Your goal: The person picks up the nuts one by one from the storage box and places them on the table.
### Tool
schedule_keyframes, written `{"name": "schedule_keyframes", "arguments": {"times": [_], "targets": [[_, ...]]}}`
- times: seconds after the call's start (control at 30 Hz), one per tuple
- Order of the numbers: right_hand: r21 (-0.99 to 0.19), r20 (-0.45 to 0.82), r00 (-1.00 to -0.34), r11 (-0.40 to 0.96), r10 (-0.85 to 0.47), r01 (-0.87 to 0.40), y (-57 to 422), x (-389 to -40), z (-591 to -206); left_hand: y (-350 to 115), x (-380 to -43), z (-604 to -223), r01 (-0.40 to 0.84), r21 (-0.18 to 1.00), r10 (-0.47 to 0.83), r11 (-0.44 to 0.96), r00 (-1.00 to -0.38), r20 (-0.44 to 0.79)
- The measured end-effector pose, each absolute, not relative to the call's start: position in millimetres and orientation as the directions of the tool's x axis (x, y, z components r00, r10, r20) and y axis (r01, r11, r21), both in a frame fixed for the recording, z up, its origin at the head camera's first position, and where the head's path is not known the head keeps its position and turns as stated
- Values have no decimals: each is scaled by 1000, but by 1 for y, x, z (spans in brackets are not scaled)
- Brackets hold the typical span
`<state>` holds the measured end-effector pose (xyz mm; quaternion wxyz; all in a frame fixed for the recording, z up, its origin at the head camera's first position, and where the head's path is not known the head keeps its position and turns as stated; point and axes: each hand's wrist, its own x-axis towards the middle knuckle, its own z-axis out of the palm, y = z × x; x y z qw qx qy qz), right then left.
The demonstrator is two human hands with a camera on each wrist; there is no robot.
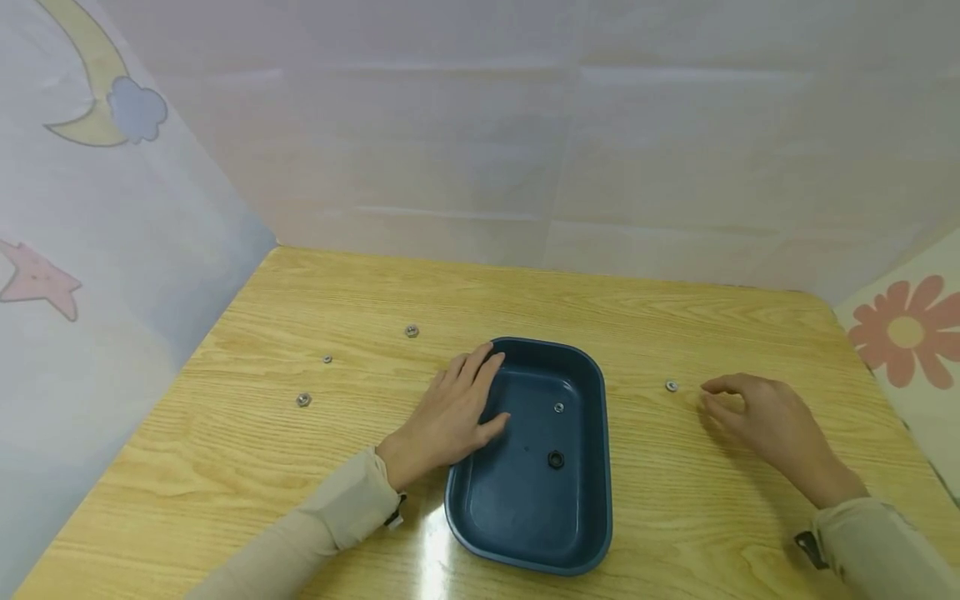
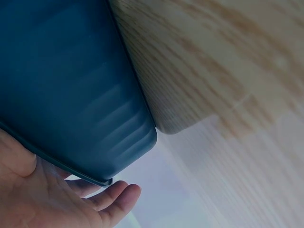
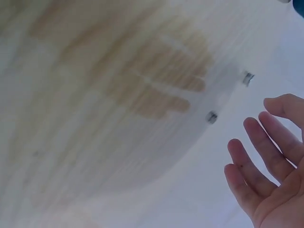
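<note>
A dark blue rectangular tray (image 1: 525,517) stands on the wooden table. My left hand (image 1: 450,408) rests over its left rim, fingers extended along the rim and thumb reaching inside; the left wrist view shows the tray's ribbed side (image 2: 95,109) beside the palm. Inside the tray lie a small silver nut (image 1: 558,407) and a larger black nut (image 1: 555,459). Right of the tray, my right hand (image 1: 776,429) hovers with loosely bent fingers, holding nothing visible. A small silver nut (image 1: 672,386) lies just left of its fingertips. Two metal pieces (image 3: 212,117) appear near that hand in the right wrist view.
Left of the tray, a silver nut (image 1: 412,331) lies farther back, with a tiny nut (image 1: 327,359) and another nut (image 1: 303,400) nearer the left edge. Fabric walls (image 1: 450,167) enclose the table at the back and sides.
</note>
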<state>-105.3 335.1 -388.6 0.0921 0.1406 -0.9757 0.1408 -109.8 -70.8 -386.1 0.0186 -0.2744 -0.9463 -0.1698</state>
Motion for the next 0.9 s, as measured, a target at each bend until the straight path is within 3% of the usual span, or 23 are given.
{"name": "schedule_keyframes", "arguments": {"times": [0.43, 0.9], "targets": [[-286, 275, -918, 887, -285, -361, 301, -105, -378, -71, -109, -386, 510, 320, 504, 799, -857, 107], [-240, 426, -821, 828, -380, -507, 270, -103, -371, -71, -110, -387, 524, 306, 511, 795, -850, 127]]}}
